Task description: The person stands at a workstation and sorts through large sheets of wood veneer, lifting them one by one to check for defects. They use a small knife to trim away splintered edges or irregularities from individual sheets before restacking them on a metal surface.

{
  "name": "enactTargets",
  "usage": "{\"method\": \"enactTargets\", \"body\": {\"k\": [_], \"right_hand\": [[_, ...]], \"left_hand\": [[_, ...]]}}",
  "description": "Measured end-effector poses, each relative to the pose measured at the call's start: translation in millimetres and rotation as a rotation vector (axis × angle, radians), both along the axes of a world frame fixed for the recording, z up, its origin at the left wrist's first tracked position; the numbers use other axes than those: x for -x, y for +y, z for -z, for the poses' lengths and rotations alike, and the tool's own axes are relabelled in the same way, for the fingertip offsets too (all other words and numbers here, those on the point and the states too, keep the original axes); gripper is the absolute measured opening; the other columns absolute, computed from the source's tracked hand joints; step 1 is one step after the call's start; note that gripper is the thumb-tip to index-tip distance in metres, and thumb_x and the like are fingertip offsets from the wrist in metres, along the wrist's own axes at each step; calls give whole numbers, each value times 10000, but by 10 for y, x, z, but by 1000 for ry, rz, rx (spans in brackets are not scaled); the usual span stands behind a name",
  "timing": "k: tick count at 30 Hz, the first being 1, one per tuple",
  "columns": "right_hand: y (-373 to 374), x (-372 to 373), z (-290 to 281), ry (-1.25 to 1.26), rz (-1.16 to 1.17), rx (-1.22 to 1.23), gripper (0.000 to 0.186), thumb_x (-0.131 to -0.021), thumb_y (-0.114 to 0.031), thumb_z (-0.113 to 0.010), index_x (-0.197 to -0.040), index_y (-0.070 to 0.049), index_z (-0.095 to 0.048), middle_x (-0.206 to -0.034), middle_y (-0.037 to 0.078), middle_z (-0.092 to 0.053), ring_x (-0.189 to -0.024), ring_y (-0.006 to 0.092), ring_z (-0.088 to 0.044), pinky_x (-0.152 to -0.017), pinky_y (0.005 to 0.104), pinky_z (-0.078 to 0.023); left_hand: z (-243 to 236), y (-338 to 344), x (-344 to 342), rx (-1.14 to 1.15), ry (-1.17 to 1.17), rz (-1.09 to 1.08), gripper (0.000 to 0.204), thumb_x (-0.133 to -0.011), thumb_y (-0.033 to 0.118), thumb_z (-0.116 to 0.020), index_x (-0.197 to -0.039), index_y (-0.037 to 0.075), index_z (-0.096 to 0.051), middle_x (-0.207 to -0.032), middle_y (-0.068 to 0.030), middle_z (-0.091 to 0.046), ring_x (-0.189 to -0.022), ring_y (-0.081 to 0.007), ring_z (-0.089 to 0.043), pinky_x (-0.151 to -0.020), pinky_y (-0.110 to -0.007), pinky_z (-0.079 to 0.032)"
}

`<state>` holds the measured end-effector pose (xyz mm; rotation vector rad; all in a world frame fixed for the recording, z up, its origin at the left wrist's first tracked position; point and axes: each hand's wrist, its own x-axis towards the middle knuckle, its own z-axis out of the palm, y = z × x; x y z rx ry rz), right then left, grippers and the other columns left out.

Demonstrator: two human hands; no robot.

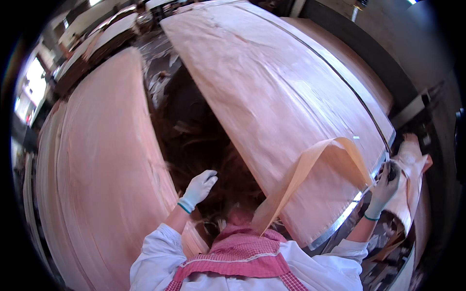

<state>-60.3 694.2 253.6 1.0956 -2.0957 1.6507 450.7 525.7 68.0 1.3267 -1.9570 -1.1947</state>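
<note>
We saw 2 gloved hands apart. The right hand (pixel 387 182) was clamped on a curling veneer strip (pixel 310 169) and a dark tool at the near right edge of the bench (pixel 335 224), where a large veneer sheet (pixel 276 97) lay. The left hand (pixel 200 186) hung loosely curled, holding nothing, over the dark gap beside another veneer stack (pixel 102 165).

a tall pile of thin pink wood sheets (pixel 92 184) is seen on the left. a dark gap with wood scraps (pixel 194 131) is seen just beside it. more stacked sheets (pixel 104 36) are seen far back at the top left. a bright window (pixel 34 80) is seen at the left edge.
</note>
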Motion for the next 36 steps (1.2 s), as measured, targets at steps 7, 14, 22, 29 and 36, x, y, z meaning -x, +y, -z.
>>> {"method": "enactTargets", "body": {"k": [7,14,22,29,36], "right_hand": [[-1043,-375,218,49,183,101,116,-951,-105,-577,-1032,-27,-608,-852,5,-629,-651,69,-495,-576,222,-417],[-1970,-804,183,12,22,-92,105,-942,-69,-578,-1035,-29,-604,-805,11,-620,-641,59,-492,-571,210,-406],[-1967,-1124,-279,-268,581,83,239,-936,-45,-575,-1172,-45,-610,-826,11,-621,-676,51,-534,-564,178,-425],[-4109,-1130,-119,-784,347,-276,139,-897,-176,-638,-969,-64,-600,-747,31,-635,-568,43,-480,-415,199,-356],[-5806,317,1946,-858,351,-220,201,-868,-191,-665,-794,-14,-606,-658,44,-623,-521,103,-518,-478,266,-408]], "left_hand": [[-389,-1619,916,244,0,308,293,-928,217,-544,-1117,-1,-596,-1066,-206,-643,-1007,-376,-606,-873,-411,-488],[-135,-2836,1884,342,-151,591,175,-882,135,-517,-991,47,-621,-997,-182,-628,-969,-370,-593,-863,-452,-474],[464,-4337,4035,854,-267,860,144,-840,126,-530,-957,75,-597,-928,-137,-620,-900,-322,-604,-789,-439,-476],[626,-5432,5060,943,-263,930,126,-822,116,-510,-908,105,-601,-932,-104,-618,-944,-267,-585,-839,-391,-444],[744,-6110,5538,976,-46,918,79,-817,179,-577,-860,115,-592,-901,-70,-590,-923,-248,-561,-823,-387,-424]]}}
